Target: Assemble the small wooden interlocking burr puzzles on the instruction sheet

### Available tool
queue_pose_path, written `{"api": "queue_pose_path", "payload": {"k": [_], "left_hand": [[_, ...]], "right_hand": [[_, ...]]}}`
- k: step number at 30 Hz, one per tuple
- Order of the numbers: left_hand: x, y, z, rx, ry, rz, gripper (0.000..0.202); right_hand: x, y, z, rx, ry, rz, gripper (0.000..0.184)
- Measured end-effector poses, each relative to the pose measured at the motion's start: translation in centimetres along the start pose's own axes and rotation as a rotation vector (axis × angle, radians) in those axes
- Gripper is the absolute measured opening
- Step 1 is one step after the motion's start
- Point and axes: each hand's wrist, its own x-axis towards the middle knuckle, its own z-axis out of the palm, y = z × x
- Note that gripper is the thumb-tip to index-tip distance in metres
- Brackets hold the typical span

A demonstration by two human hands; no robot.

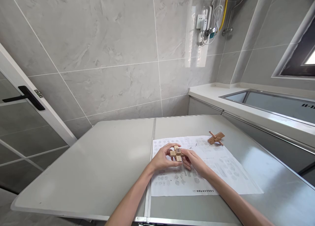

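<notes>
Between my two hands is a small wooden burr puzzle point(178, 153), made of interlocking blocks that stick out crosswise, with a dark mark like a letter on one block. My left hand point(164, 157) grips it from the left, thumb below and fingers above. From the right, the fingers of my right hand point(193, 159) pinch the puzzle's side. Both hands are over a printed instruction sheet point(236, 183) with rows of small diagrams. At the sheet's far right edge sits another wooden puzzle point(216, 138) of crossed pieces, apart from my hands.
Under the sheet is a pale folding table point(98, 167) with a metal seam down its middle. A counter point(206, 91) with a sink point(270, 101) runs along the right. To the left stands a door with a black handle point(29, 96); a tiled wall is behind the table.
</notes>
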Motion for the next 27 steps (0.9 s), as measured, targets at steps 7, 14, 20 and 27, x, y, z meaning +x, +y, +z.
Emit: {"api": "queue_pose_path", "payload": {"k": [7, 14, 20, 27], "left_hand": [[0.0, 0.2, 0.0, 0.078, 0.011, 0.070, 0.069], [0.3, -1.2, 0.5, 0.112, 0.128, -0.129, 0.068], [0.6, -3.1, 0.5, 0.300, 0.226, -0.090, 0.044], [0.4, -2.5, 0.5, 0.370, 0.173, -0.097, 0.030]], "right_hand": [[0.0, -0.1, -0.2, 0.103, -0.035, 0.095, 0.053], [0.7, -0.2, -0.9, 0.444, 0.131, 0.160, 0.040], [1.4, 0.1, -3.7, 0.634, 0.337, 0.097, 0.026], [2.0, 1.1, -5.6, 0.720, 0.514, 0.008, 0.018]]}}
